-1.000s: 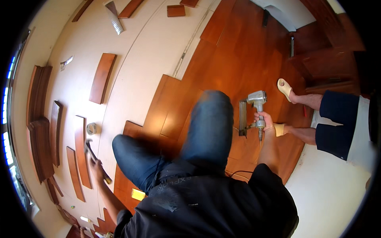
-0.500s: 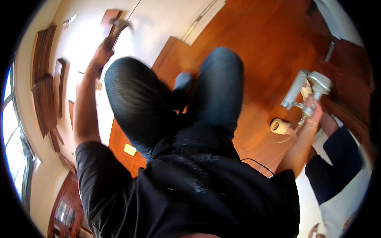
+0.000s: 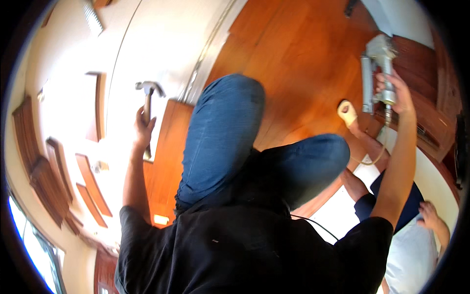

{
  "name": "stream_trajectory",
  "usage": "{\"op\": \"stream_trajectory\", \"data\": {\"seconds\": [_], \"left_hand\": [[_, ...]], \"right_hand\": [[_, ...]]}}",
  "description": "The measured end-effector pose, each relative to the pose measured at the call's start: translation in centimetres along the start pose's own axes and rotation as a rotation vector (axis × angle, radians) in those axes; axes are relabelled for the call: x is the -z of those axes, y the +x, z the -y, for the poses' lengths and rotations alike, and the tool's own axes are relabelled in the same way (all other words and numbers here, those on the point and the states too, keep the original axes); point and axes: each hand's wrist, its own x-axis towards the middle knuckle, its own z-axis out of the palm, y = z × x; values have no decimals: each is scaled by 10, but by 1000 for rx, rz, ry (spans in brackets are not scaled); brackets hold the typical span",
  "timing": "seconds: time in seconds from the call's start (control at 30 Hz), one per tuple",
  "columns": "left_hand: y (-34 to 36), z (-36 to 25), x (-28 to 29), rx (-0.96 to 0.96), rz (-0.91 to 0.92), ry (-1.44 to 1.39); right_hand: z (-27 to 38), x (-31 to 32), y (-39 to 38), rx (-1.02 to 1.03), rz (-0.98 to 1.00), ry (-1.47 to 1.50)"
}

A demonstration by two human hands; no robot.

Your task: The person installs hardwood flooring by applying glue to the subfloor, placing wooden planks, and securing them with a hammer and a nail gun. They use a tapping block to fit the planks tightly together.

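In the head view, my left hand [image 3: 143,127] is closed around the handle of a claw hammer [image 3: 148,104], its metal head up and clear of the fingers. The hammer is over the pale panelled surface, left of my knees. My right hand [image 3: 400,92] grips the handle of a silver nail gun [image 3: 381,50] with a long straight magazine along its left side. From the bottom of that handle hangs a thin, pale air hose [image 3: 383,147]. The nail gun is held out to the far right, above the wooden floor.
Another person [image 3: 413,255] stands close on my right, in a pale top, dark shorts and a yellow slipper [image 3: 347,112]. Several brown wooden pieces [image 3: 93,183] lie at the left. A small yellow block [image 3: 160,219] lies on the reddish floor [image 3: 293,54]. A ribbed strip [image 3: 92,18] is at upper left.
My left hand has come down and right with the hammer. My right hand has raised the nail gun farther forward. My knees have swung to the right, and the view has turned.
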Motion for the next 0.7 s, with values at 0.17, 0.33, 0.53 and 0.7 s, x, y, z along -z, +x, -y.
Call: {"op": "stream_trajectory", "data": {"seconds": [0.17,0.33,0.53,0.7], "left_hand": [[41,-81,11,-219,-85,155],[85,-174,27,-265,-167,273],[96,-277,56,-297,-215,472],[42,-360,61,-235,-294,499]], "right_hand": [[-42,39,50,-7,-89,-92],[-143,77,163,224,-311,-373],[-214,131,289,80,-543,-855],[-217,152,333,49,-604,-887]]}}
